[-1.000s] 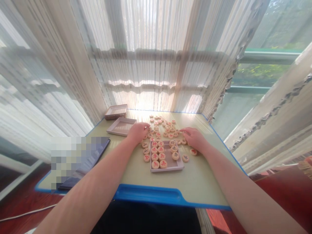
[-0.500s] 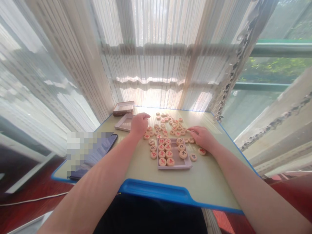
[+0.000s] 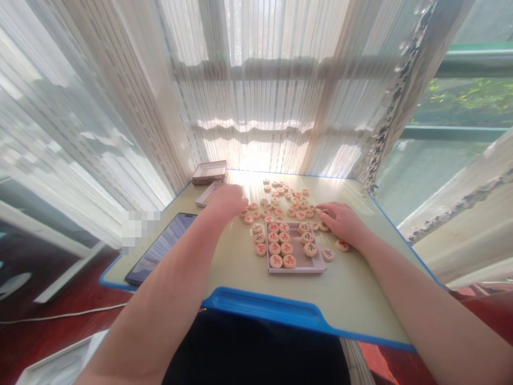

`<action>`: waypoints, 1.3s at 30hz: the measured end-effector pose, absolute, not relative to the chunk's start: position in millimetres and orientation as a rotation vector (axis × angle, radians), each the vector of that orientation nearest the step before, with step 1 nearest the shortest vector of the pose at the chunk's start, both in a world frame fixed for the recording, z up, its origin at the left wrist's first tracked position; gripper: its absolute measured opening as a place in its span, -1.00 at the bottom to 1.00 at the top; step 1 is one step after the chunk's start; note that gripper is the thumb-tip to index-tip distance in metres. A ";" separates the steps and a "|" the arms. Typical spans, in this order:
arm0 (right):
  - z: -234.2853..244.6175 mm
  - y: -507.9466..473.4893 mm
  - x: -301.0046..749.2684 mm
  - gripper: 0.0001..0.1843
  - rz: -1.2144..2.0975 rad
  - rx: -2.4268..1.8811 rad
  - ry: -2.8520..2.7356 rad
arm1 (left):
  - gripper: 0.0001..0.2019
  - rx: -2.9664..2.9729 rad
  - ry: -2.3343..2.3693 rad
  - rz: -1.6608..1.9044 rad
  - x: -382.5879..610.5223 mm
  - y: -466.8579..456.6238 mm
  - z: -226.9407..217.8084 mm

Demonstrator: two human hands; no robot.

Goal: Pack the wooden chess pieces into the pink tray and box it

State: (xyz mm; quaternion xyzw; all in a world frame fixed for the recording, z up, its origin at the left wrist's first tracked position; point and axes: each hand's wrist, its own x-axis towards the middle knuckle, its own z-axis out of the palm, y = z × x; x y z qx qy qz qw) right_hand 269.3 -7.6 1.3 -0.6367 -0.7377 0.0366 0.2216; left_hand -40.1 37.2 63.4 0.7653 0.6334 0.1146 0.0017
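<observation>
My left hand [image 3: 224, 201] hovers above the table's back left, over the near edge of an empty pale tray [image 3: 205, 194]. It is smeared by motion and its fingers point away from me, so its grip is unclear. My right hand [image 3: 341, 222] lies flat on the table with its fingers stretched towards the loose round wooden chess pieces [image 3: 286, 200]. Between my hands lies a shallow grey tray [image 3: 316, 266] that holds several pieces with red and black characters. More pieces lie around it.
The table [image 3: 256, 299] is beige with a blue rim and a blue groove at the near edge. A dark phone [image 3: 160, 248] lies at the left. A stack of shallow trays [image 3: 209, 172] stands at the back left. Sheer curtains hang close behind the table.
My left hand has lifted off the loose pieces and moved back and left towards the empty tray. The right hand has stayed in place. The camera has turned a little to the left.
</observation>
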 end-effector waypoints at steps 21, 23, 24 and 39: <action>2.5 -7.2 269.8 -0.59 0.112 -1.763 -2.072 | -0.80 2.505 1.435 0.167 -31.7 26.4 62.7; 4.3 -8.7 268.9 -0.59 0.127 -1.763 -2.052 | -0.80 2.514 1.341 0.127 -31.5 24.6 63.6; 5.5 -9.6 268.3 -0.60 0.133 -1.769 -2.026 | -0.80 2.510 1.299 0.094 -31.5 23.5 64.1; 21.7 -19.1 268.9 -0.74 0.113 -1.744 -1.921 | -0.73 2.643 1.353 0.277 -26.0 29.3 54.8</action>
